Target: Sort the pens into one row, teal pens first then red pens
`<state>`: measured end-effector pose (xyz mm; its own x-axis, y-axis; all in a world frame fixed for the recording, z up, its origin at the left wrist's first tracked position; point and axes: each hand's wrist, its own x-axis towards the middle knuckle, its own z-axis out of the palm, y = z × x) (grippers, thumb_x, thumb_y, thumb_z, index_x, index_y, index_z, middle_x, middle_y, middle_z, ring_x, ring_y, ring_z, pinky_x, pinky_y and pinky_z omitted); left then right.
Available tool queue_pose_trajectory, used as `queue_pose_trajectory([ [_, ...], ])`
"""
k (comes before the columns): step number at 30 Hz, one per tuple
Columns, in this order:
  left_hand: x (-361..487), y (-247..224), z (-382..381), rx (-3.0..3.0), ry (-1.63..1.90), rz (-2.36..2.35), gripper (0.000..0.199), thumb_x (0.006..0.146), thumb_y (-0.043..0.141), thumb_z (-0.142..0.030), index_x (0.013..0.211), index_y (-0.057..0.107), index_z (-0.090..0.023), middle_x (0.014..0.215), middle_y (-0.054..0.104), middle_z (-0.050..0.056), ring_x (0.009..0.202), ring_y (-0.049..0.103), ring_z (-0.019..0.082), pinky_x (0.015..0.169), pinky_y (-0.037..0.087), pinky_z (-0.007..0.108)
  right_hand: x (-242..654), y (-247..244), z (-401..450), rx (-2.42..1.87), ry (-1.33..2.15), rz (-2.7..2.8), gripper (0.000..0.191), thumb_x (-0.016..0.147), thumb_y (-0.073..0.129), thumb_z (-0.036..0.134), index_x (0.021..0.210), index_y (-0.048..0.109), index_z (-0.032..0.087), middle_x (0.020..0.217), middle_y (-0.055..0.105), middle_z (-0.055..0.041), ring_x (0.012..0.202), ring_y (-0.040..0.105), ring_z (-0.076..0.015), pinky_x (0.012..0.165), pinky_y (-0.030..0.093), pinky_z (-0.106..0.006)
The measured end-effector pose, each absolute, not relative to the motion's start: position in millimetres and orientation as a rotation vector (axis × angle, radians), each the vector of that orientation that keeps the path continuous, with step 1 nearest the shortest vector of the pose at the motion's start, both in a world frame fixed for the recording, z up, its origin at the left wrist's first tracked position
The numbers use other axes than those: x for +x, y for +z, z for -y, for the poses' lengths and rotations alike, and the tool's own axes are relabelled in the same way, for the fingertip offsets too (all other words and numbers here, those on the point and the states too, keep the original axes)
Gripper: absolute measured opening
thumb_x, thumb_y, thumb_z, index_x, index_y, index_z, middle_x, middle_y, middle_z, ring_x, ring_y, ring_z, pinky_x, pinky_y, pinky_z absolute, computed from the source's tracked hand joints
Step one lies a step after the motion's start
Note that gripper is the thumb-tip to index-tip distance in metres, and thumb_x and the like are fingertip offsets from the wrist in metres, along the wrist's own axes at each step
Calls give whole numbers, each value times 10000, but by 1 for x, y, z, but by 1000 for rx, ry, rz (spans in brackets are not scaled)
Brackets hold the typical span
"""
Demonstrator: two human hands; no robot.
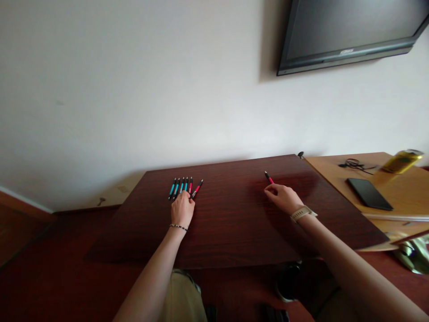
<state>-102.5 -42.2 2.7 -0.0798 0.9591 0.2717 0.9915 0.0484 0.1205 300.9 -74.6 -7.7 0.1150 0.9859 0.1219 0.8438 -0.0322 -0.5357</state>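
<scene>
On the dark red-brown table [221, 237], a row of several blue pens [176, 188] lies side by side, with a red pen [191, 184] at its right end. Another red pen [198, 187] lies slanted just right of the row. My left hand [182, 209] is closed at the near ends of these pens, its fingertips at the lower end of the slanted one; the exact grip is partly hidden. Farther right, my right hand [284, 198] pinches a third red pen [269, 178], whose black tip end points away from me. My fingers cover its near part.
A wooden desk [328, 172] adjoins the table's right side. On it are a black phone [368, 193], a dark cable [357, 165] and a yellow can [402, 161]. A television [348, 40] hangs on the white wall behind. My legs are below the front edge.
</scene>
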Motion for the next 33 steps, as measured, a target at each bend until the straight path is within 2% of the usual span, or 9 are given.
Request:
queue_pose_trajectory([
  [9,-96,7,39,-1967,-404,2149,168,976,496,-160,1016,659,-174,1076,727,134,1002,715,281,851,533,356,302,-11,74,-1933,397,1784,236,934,618,399,1017,794,266,923,808,-32,826,734,-222,713,450,-287],
  [14,-92,6,48,-2071,-378,2128,128,983,531,-172,993,659,-184,1051,735,110,971,722,258,833,532,333,298,-10,75,-1945,410,1783,233,935,621,400,1022,795,273,914,806,-27,829,731,-221,714,448,-289],
  [21,-90,1,47,-2196,-416,2075,89,996,603,-245,932,653,-209,1003,757,68,946,735,241,810,532,317,297,-7,73,-1943,422,1763,236,934,617,402,1022,793,272,921,807,-19,848,736,-221,731,451,-296],
  [24,-92,0,47,-2198,-408,2094,132,993,629,-323,926,657,-213,998,764,68,944,742,252,813,539,323,301,-6,73,-1948,414,1760,244,934,606,403,1005,793,263,917,806,-29,823,728,-221,720,444,-299],
  [29,-92,-1,48,-2164,-269,2184,244,1019,564,-417,989,684,-207,998,777,107,934,757,295,816,554,362,309,-6,72,-1983,384,1741,244,923,612,410,998,792,263,913,800,-37,812,717,-226,689,425,-297],
  [33,-88,2,47,-2135,-217,2229,249,1025,526,-378,1038,698,-200,1001,785,127,938,763,305,825,561,371,311,-8,70,-1998,380,1738,250,921,617,418,1012,795,267,916,797,-38,820,716,-227,683,422,-288],
])
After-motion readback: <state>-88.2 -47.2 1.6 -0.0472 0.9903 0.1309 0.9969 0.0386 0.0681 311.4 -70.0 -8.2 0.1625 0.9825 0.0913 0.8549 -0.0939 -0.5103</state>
